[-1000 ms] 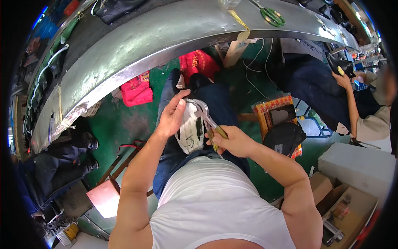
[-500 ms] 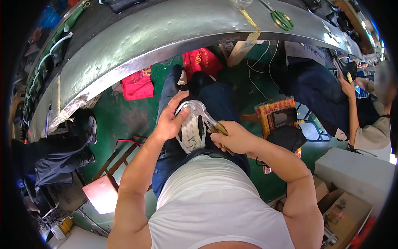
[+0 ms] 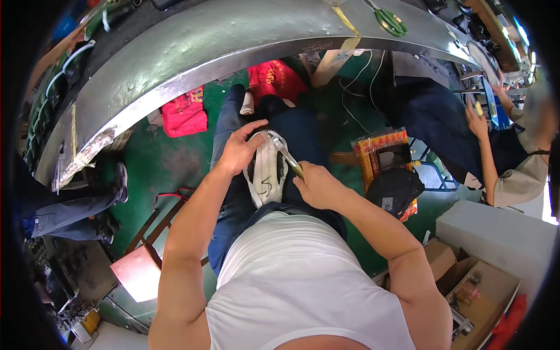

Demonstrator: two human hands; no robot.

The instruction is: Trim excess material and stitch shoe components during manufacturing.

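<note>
A shoe upper on a last [image 3: 268,178] lies bottom up on my lap, its pale insole facing me with a dark handwritten mark near the heel end. My left hand [image 3: 238,150] grips the toe end, thumb on the rim and fingers around the far side. In my right hand [image 3: 318,185], closed round the handles, is a pair of metal pincers [image 3: 287,154]. Their head meets the right side of the toe rim; whether the jaws pinch the edge is too small to tell.
Ahead curves a metal-topped bench [image 3: 221,44] with green-handled scissors [image 3: 391,22]. At right are a black cap [image 3: 394,189], a cardboard box [image 3: 484,294] and a co-worker's hand [image 3: 477,119]. A wooden stool [image 3: 137,274] stands left; red bags [image 3: 185,114] lie on the floor.
The shoe has turned more upright in view, baring more of its insole. My right hand has shifted, and the pincers' handles now sit deeper in its grasp. The co-worker's hands have moved.
</note>
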